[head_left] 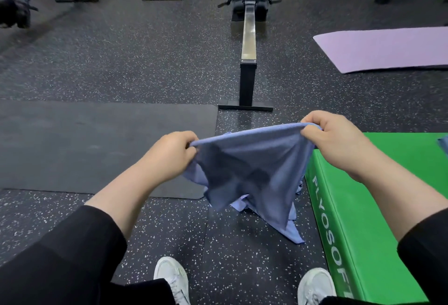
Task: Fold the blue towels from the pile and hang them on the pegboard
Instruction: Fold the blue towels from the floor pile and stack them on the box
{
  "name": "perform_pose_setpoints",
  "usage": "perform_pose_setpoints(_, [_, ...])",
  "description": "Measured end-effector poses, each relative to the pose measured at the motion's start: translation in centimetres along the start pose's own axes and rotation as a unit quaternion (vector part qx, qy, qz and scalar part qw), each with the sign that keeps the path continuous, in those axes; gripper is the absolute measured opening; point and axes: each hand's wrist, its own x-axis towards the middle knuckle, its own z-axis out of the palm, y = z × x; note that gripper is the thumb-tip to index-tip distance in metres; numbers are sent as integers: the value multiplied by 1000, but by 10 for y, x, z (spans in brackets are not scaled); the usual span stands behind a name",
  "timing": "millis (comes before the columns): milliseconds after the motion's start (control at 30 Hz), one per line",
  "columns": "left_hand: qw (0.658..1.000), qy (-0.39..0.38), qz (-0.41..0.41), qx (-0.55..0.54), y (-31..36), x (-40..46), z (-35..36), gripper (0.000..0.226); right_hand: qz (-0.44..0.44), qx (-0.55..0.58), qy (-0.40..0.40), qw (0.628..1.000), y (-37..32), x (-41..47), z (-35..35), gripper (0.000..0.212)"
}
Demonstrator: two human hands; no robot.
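A blue towel (254, 166) hangs stretched between my two hands above the floor. My left hand (173, 153) pinches its left top corner and my right hand (332, 137) pinches its right top corner. The cloth sags and droops in loose folds below the top edge. Under it, the pile of blue towels (291, 229) lies on the speckled floor, mostly hidden by the held towel. A corner of another blue towel (443, 143) shows on the green box at the right edge. No pegboard is in view.
A green plyo box (363, 220) stands at my right. A black mat (97, 147) lies at the left, a purple mat (388, 48) at the far right. A rowing machine (248, 38) runs straight ahead. My white shoes (173, 278) are at the bottom.
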Motion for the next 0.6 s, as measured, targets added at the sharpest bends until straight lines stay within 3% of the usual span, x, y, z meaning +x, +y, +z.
perform_pose_setpoints(233, [981, 157, -42, -108, -10, 6, -18, 20, 49, 156, 33, 986, 8, 5, -15, 27])
perform_pose_setpoints(400, [956, 144, -77, -245, -5, 10, -9, 24, 88, 223, 9, 971, 11, 5, -17, 26])
perform_pose_setpoints(500, [917, 166, -106, -347, 4, 13, -1, 30, 117, 241, -11, 963, 15, 7, -13, 24])
perform_pose_setpoints(600, [871, 169, -143, -439, 22, 14, 8, 30, 139, 256, -31, 956, 9, 8, -6, 39])
